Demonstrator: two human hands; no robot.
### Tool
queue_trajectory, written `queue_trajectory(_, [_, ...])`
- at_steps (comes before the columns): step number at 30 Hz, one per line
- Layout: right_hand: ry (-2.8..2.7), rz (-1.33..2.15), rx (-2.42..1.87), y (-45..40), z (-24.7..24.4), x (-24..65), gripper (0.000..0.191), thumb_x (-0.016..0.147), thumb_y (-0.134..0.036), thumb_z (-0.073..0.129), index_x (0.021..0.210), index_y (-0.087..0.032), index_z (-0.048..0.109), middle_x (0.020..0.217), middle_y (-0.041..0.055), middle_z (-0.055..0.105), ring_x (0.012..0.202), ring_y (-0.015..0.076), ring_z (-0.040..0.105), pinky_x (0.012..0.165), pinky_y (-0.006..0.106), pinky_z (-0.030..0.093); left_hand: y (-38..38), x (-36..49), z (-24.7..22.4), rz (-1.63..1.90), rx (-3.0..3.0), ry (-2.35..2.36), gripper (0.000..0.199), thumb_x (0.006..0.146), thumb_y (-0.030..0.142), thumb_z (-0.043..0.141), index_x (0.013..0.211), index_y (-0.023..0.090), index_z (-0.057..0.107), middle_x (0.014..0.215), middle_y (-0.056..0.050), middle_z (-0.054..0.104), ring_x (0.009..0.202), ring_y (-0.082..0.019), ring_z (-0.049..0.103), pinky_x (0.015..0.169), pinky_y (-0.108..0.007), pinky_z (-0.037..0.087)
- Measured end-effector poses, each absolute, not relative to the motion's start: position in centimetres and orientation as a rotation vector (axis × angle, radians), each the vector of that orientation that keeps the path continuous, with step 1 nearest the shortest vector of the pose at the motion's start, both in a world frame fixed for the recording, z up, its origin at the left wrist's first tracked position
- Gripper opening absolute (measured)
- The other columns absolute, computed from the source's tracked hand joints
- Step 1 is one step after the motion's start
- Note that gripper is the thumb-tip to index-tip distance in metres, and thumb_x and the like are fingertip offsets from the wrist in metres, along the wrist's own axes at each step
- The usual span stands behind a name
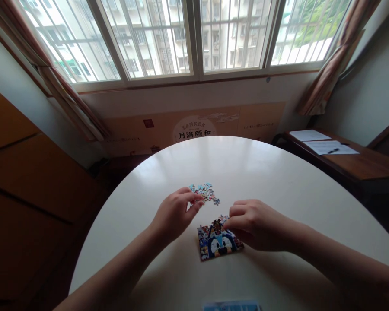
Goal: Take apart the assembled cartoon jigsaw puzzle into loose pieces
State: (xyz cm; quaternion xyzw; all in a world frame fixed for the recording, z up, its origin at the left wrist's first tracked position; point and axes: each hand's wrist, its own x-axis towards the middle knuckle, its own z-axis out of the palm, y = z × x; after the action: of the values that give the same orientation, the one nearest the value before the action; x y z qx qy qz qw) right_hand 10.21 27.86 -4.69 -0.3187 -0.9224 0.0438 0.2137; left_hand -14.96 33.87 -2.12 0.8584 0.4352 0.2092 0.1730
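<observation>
A partly assembled jigsaw puzzle [221,246] with a blue cartoon dog-like face lies on the white round table [142,268]. Its upper edge is uneven, and dark brown pieces [217,225] show there. My right hand [257,222] has curled fingers, its fingertips at a piece on the puzzle's upper right edge; the hand covers that corner. Beyond the puzzle lies a small heap of loose puzzle pieces [207,190]. My left hand [178,211] is at the heap's near left side, thumb and fingers drawn together in a pinch. What sits between those fingertips is too small to make out.
A blue printed item [232,306] lies at the table's near edge, cut off by the frame. To the right, a wooden desk [372,162] holds papers [330,147] and a black pen [333,150]. Barred windows [155,39] and curtains [330,82] are behind the table.
</observation>
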Motion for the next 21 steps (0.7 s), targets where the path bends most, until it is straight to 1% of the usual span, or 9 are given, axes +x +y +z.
queue_trajectory(5, [-2.622, 0.116, -0.891, 28.0, -5.0, 10.1, 0.011, 0.087, -0.016, 0.058, 0.086, -0.022, 0.067, 0.079, 0.0002, 0.061, 0.069, 0.0115, 0.046, 0.062, 0.026, 0.032, 32.4, -13.9, -2.8, 0.449, 2.461, 1.1, 0.017, 0.091, 0.034, 0.064, 0.098, 0.024, 0.077, 0.095, -0.005, 0.068, 0.076, -0.018, 0.06, 0.073, -0.033, 0.046])
queue_trajectory(7, [-2.623, 0.113, -0.895, 28.0, -5.2, 9.9, 0.012, 0.087, -0.017, 0.057, 0.09, -0.022, 0.067, 0.08, 0.0001, 0.062, 0.069, 0.0115, 0.046, 0.062, 0.026, 0.031, 32.4, -13.8, -3.1, 0.443, 2.469, 1.09, 0.014, 0.089, 0.031, 0.066, 0.096, 0.025, 0.077, 0.094, -0.004, 0.068, 0.076, -0.018, 0.06, 0.073, -0.033, 0.046])
queue_trajectory(11, [-2.618, 0.137, -0.918, 28.0, -5.6, 9.6, 0.022, 0.087, -0.017, 0.056, 0.104, -0.026, 0.068, 0.083, -0.0003, 0.062, 0.07, 0.0121, 0.047, 0.062, 0.026, 0.03, 32.6, -13.7, -3.5, 0.462, 2.462, 1.088, 0.01, 0.087, 0.027, 0.067, 0.092, 0.025, 0.076, 0.092, -0.003, 0.067, 0.076, -0.018, 0.06, 0.072, -0.032, 0.045])
queue_trajectory(17, [-2.633, 0.184, -0.966, 28.1, -5.7, 9.4, 0.021, 0.087, -0.02, 0.057, 0.104, -0.027, 0.067, 0.083, -0.0014, 0.062, 0.069, 0.0122, 0.046, 0.063, 0.026, 0.03, 32.9, -13.6, -3.9, 0.458, 2.427, 1.053, 0.011, 0.086, 0.021, 0.066, 0.084, 0.024, 0.076, 0.086, -0.002, 0.067, 0.08, -0.018, 0.061, 0.073, -0.031, 0.045])
queue_trajectory(21, [-2.633, 0.187, -0.978, 28.0, -5.7, 9.4, 0.019, 0.089, -0.022, 0.057, 0.104, -0.028, 0.067, 0.083, -0.0016, 0.062, 0.07, 0.0122, 0.046, 0.064, 0.027, 0.031, 33.0, -13.6, -4.2, 0.47, 2.424, 1.045, 0.012, 0.086, 0.021, 0.064, 0.081, 0.023, 0.075, 0.084, -0.002, 0.066, 0.08, -0.018, 0.061, 0.074, -0.032, 0.045])
